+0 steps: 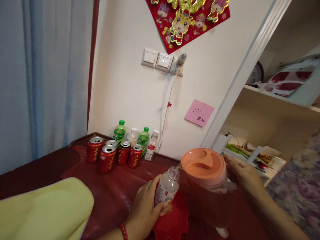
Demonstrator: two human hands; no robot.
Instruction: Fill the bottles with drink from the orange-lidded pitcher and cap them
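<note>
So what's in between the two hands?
In the head view, the open bottle in the left hand comes first, then the orange-lidded pitcher that the right hand holds.

Jug [212,200]: smooth see-through plastic. Lid [196,170]: smooth plastic, bit shiny. Bottle [167,189]: clear, smooth, shiny. Cans [108,160]: shiny metal. Counter [107,193]: smooth, glossy. Cloth [47,208]: matt, soft-looking. Curtain [50,83]: matt cloth. Note [199,113]: matt paper. Switches [150,57]: smooth plastic. Beads [123,231]: smooth, glossy.
</note>
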